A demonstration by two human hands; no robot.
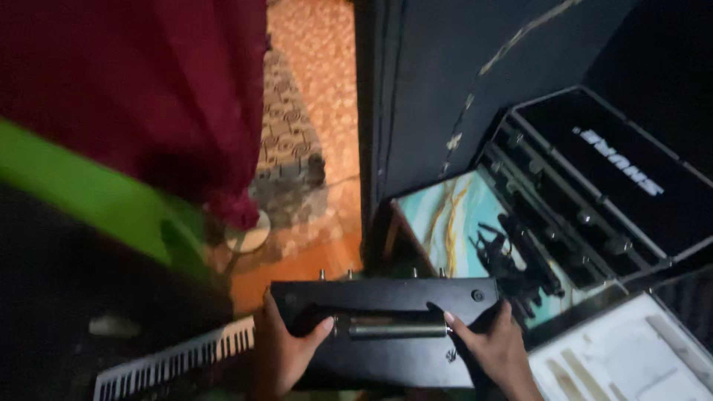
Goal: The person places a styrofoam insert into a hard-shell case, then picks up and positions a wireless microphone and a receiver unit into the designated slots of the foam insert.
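A dark red cloth curtain [163, 96] hangs at the upper left above the patterned orange tiled floor [316, 59], and an open black equipment case with a hinged lid [594, 186] sits at the right, just above a white foam-lined tray [631, 356]. Low in the middle you hold a flat black metal box with a steel bar handle [386, 338] (its far edge carries small knobs), beside a white piano keyboard [178, 360]. Your left hand [286, 349] grips its left end, thumb on the handle; your right hand [494, 345] clasps the right end.
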